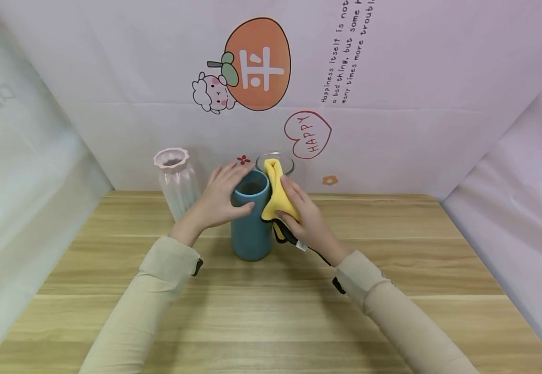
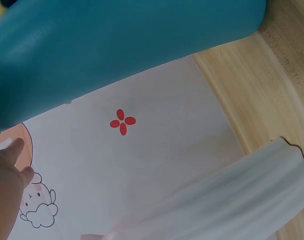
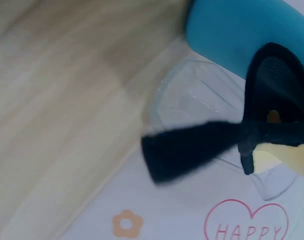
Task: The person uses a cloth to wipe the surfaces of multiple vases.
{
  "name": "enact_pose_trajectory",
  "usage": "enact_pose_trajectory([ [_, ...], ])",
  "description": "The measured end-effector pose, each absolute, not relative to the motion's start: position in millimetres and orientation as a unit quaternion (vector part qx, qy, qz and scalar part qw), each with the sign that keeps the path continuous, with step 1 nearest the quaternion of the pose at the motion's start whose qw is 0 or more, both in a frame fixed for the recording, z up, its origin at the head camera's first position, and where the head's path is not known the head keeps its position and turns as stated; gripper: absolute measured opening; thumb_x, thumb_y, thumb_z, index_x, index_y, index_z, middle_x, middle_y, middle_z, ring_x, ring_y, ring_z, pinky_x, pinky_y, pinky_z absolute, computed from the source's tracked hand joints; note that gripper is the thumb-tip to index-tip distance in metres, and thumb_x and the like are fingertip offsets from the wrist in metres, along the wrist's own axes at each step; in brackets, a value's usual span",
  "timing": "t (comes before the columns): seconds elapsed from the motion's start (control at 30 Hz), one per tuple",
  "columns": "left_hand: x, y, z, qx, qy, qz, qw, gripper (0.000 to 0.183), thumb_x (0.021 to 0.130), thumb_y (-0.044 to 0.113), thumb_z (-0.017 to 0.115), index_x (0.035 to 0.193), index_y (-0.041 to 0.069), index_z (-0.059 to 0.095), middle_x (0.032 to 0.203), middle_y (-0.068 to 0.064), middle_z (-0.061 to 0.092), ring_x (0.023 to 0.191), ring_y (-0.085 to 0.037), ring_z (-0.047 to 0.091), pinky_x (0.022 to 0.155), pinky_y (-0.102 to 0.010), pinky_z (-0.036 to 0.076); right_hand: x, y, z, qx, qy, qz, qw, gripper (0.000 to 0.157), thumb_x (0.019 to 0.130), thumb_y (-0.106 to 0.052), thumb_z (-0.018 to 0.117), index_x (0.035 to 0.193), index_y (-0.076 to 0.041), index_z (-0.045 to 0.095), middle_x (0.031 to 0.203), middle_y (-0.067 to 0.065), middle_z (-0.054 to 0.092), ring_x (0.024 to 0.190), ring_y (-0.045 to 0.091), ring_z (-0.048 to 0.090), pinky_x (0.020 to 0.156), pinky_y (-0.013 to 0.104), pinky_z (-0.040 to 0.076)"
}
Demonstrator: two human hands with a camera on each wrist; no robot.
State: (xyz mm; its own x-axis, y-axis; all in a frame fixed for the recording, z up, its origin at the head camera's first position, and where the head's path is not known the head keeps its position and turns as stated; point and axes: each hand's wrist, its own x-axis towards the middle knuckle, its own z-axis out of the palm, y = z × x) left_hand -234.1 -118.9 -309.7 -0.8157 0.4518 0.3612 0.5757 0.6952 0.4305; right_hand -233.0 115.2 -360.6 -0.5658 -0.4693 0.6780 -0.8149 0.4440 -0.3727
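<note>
A tall blue vase (image 1: 251,234) stands upright on the wooden table, its round mouth facing up. My left hand (image 1: 221,200) is at its upper left side, with fingers near the rim and thumb across the front. Its fingers are spread and fairly straight; whether they touch the vase is hard to tell. My right hand (image 1: 310,223) grips a folded yellow cloth (image 1: 280,200) with black edging, close against the vase's right side. In the right wrist view the cloth's dark edge (image 3: 276,75) overlaps the blue vase (image 3: 226,35).
A clear glass vase (image 1: 275,156) stands behind the cloth, mostly hidden in the head view. Left of my left hand is a ribbed pink-and-white vase (image 1: 177,182) with a scalloped rim. A printed white cloth backdrop (image 1: 392,150) rises at the table's back edge.
</note>
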Motion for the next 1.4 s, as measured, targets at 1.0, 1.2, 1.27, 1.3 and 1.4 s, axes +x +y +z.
enact_pose_trajectory([
  [1.0, -233, -113, -310, -0.254, -0.925, -0.251, 0.133, 0.081, 0.08, 0.041, 0.071, 0.147, 0.01, 0.036, 0.149, -0.012, 0.043, 0.147, -0.034, 0.021, 0.12, -0.058, 0.007, -224, 127, -412, 0.369, -0.88, 0.272, 0.126, 0.068, 0.091, -0.011, 0.062, 0.149, 0.0, 0.028, 0.15, 0.024, 0.032, 0.131, 0.041, 0.046, 0.103, 0.047, 0.045],
  [1.2, -234, -115, -310, -0.271, -0.923, -0.245, 0.124, 0.078, 0.081, 0.04, 0.067, 0.146, 0.01, 0.038, 0.15, -0.01, 0.042, 0.148, -0.035, 0.018, 0.12, -0.058, 0.004, -227, 122, -385, 0.367, -0.859, 0.304, 0.186, 0.067, 0.089, -0.008, 0.064, 0.147, 0.002, 0.031, 0.145, 0.023, 0.042, 0.13, 0.037, 0.049, 0.105, 0.046, 0.044],
  [1.27, -234, -116, -309, -0.276, -0.922, -0.243, 0.119, 0.078, 0.081, 0.04, 0.066, 0.147, 0.01, 0.037, 0.151, -0.009, 0.041, 0.148, -0.035, 0.016, 0.12, -0.057, 0.003, -229, 120, -378, 0.378, -0.846, 0.31, 0.214, 0.067, 0.088, -0.006, 0.064, 0.146, 0.003, 0.032, 0.143, 0.024, 0.044, 0.128, 0.037, 0.05, 0.105, 0.046, 0.044],
  [1.3, -235, -116, -309, -0.278, -0.922, -0.242, 0.117, 0.078, 0.081, 0.04, 0.065, 0.147, 0.01, 0.037, 0.151, -0.008, 0.041, 0.149, -0.035, 0.016, 0.12, -0.057, 0.003, -230, 120, -376, 0.385, -0.838, 0.311, 0.231, 0.067, 0.088, -0.005, 0.065, 0.145, 0.005, 0.033, 0.142, 0.025, 0.046, 0.127, 0.038, 0.051, 0.104, 0.046, 0.045],
  [1.4, -235, -116, -307, -0.283, -0.922, -0.241, 0.109, 0.078, 0.08, 0.041, 0.065, 0.147, 0.01, 0.037, 0.152, -0.008, 0.039, 0.149, -0.034, 0.014, 0.12, -0.058, 0.002, -232, 118, -367, 0.4, -0.812, 0.329, 0.27, 0.066, 0.085, 0.001, 0.066, 0.142, 0.009, 0.035, 0.138, 0.027, 0.049, 0.122, 0.04, 0.054, 0.1, 0.049, 0.047],
])
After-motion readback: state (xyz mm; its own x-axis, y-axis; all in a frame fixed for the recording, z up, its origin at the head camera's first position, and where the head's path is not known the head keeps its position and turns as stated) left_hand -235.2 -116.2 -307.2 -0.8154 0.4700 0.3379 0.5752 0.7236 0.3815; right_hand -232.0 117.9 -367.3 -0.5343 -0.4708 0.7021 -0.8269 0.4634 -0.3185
